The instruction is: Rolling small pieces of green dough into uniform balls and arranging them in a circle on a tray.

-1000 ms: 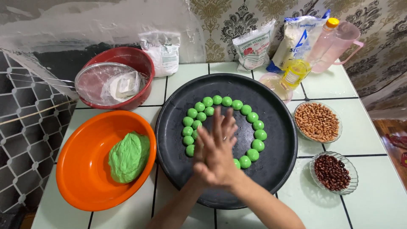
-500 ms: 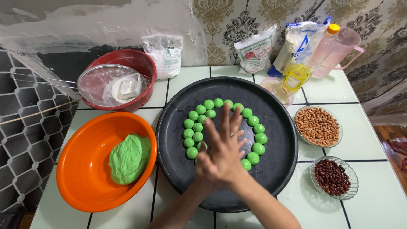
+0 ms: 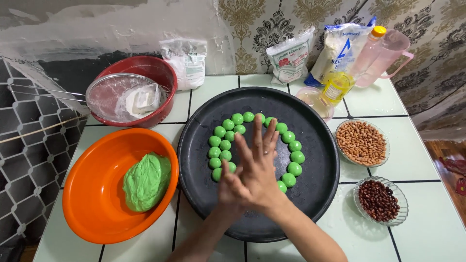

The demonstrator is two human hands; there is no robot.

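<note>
My right hand (image 3: 259, 162) and my left hand (image 3: 227, 190) are pressed flat, palm against palm, above a round black tray (image 3: 318, 189). The right hand lies on top with its fingers spread and pointing away from me. Anything between the palms is hidden. On the tray, several small green dough balls (image 3: 290, 145) form a ring, partly covered by my hands. To the left, an orange bowl (image 3: 92, 160) holds a lump of green dough (image 3: 146, 180).
A red bowl (image 3: 162, 73) with a sieve and a bag in it stands at the back left. Glass dishes of peanuts (image 3: 361, 142) and dark beans (image 3: 378, 200) sit right of the tray. Flour bags (image 3: 290, 56), an oil bottle (image 3: 340, 82) and a pink jug (image 3: 388, 53) line the wall.
My palms have slid against each other, and the upper hand's fingers have shifted a little to the right and forward. The tray, the bowls and the balls have stayed put.
</note>
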